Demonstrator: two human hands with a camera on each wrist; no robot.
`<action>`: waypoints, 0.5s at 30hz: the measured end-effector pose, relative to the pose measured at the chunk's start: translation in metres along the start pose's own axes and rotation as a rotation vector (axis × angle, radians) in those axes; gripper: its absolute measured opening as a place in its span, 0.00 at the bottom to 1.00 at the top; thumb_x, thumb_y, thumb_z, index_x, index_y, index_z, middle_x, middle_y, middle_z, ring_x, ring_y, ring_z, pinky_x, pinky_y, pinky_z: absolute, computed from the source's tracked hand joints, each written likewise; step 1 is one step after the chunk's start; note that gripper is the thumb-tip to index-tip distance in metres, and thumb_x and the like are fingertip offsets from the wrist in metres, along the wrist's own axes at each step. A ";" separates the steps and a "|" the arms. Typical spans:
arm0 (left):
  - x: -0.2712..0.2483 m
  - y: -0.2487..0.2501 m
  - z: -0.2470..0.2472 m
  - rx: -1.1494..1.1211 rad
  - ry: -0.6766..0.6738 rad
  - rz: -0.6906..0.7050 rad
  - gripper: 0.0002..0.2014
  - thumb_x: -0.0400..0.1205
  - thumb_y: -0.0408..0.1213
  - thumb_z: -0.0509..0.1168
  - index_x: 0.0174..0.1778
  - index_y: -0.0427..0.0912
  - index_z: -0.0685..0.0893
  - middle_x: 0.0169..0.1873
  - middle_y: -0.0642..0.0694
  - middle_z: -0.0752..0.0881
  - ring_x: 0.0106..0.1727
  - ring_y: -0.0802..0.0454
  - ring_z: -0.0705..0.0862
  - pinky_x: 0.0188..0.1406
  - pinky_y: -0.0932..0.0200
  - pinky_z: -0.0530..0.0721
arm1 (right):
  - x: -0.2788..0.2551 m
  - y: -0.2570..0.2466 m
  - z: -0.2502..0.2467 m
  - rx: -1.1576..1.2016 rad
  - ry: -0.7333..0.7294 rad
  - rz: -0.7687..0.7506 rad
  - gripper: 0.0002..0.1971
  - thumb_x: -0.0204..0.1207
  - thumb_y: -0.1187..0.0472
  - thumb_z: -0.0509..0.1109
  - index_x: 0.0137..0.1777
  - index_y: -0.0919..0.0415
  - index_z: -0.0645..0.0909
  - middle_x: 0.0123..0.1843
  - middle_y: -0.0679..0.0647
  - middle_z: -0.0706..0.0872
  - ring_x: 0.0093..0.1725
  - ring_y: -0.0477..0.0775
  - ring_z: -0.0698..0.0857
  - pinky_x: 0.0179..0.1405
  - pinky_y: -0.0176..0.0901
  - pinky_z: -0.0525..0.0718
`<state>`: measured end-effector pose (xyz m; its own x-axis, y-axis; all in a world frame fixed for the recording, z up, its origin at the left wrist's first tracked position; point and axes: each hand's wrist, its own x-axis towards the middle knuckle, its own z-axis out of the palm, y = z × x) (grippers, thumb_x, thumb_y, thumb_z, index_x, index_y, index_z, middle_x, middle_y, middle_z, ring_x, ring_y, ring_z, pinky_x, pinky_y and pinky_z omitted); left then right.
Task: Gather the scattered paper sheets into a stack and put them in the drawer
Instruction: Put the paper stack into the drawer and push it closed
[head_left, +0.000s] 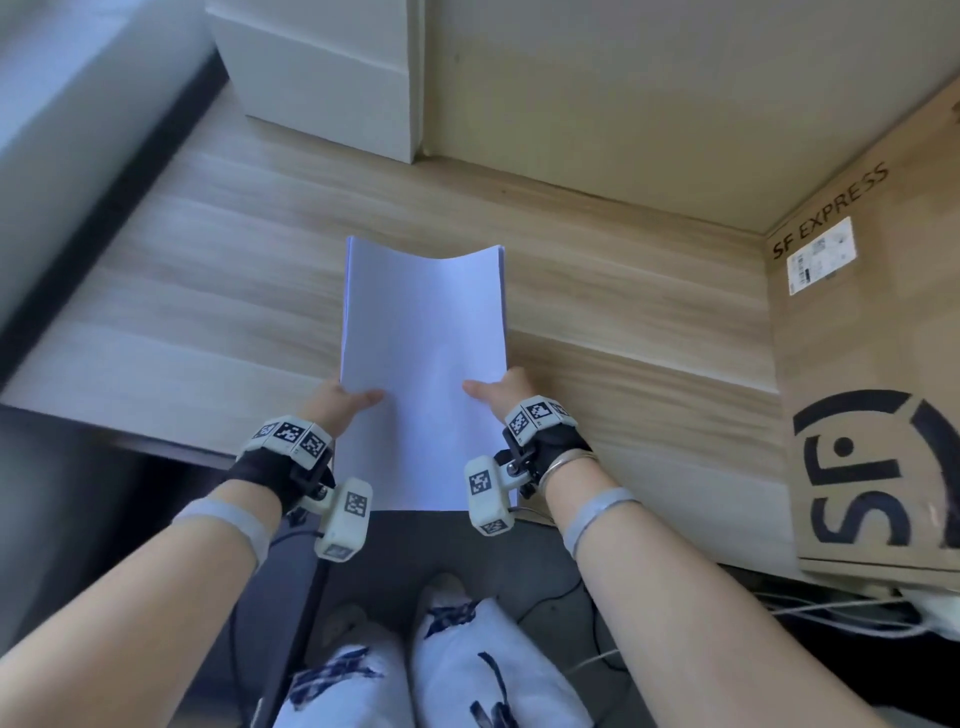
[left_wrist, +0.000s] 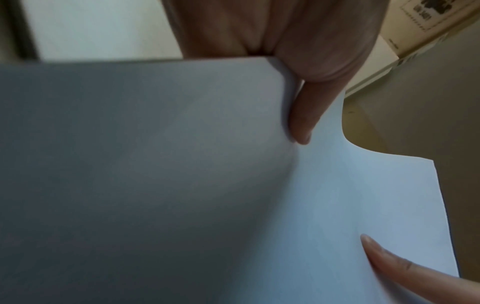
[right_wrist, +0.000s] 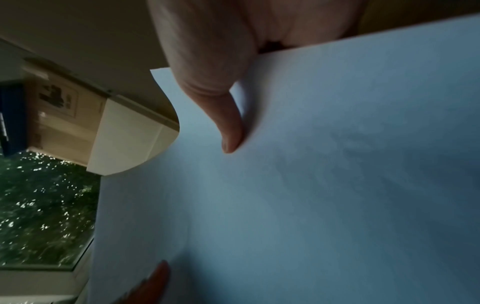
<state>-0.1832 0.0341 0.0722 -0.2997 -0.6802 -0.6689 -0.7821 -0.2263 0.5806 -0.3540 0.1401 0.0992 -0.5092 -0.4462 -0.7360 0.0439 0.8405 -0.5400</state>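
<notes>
I hold the stack of paper (head_left: 423, 364) out in front of me with both hands, one on each long side, above the near edge of the wooden desk (head_left: 208, 270). My left hand (head_left: 345, 402) grips the left edge of the stack: the thumb lies flat across the top sheet, pointing inward toward the middle, and the other fingers are hidden under the paper. My right hand (head_left: 501, 392) mirrors it on the right edge, thumb on top pointing inward, the rest of the fingers out of sight beneath. So each hand pinches the stack between thumb and the fingers below.

Both forearms reach forward from the lower corners, roughly even with each other, wrists level, each wearing a dark strap with a marker block. The near end of the stack hangs past the desk edge, between my wrists and over the dark floor; the far end reaches out over the desk top. The sheets bow downward along the middle, so the far edge curves like a shallow trough, with both side edges raised.

From the left wrist, my thumb (left_wrist: 302, 115) presses down on the sheet near its corner, and the tip of my other thumb shows at the lower right. From the right wrist, my thumb (right_wrist: 228, 125) lies the same way.

A cardboard box (head_left: 872, 374) stands on the desk to my right, well apart from the paper. A white cabinet (head_left: 322, 78) stands at the far end of the desk.
</notes>
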 end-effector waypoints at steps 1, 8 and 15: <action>-0.002 -0.010 -0.005 -0.046 0.005 0.001 0.25 0.79 0.40 0.68 0.66 0.25 0.77 0.52 0.31 0.87 0.52 0.36 0.86 0.53 0.50 0.79 | -0.002 0.002 0.009 -0.009 -0.013 0.000 0.36 0.78 0.55 0.69 0.77 0.72 0.58 0.77 0.63 0.69 0.75 0.61 0.71 0.70 0.48 0.71; -0.028 -0.090 -0.040 -0.170 0.002 -0.085 0.24 0.81 0.40 0.65 0.69 0.30 0.76 0.60 0.35 0.83 0.56 0.39 0.82 0.63 0.50 0.78 | -0.026 0.012 0.088 -0.053 -0.060 -0.020 0.34 0.77 0.56 0.70 0.76 0.72 0.60 0.74 0.63 0.72 0.73 0.61 0.74 0.66 0.47 0.73; -0.061 -0.184 -0.078 -0.455 0.017 -0.127 0.20 0.79 0.29 0.65 0.68 0.32 0.77 0.60 0.34 0.83 0.54 0.41 0.82 0.68 0.41 0.78 | -0.060 0.029 0.184 -0.071 -0.085 -0.041 0.28 0.75 0.59 0.72 0.70 0.73 0.68 0.68 0.65 0.79 0.66 0.62 0.80 0.57 0.45 0.76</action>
<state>0.0218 0.0626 0.0429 -0.2046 -0.6380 -0.7423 -0.4921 -0.5885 0.6415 -0.1637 0.1351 0.0524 -0.4347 -0.5027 -0.7472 -0.0379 0.8392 -0.5426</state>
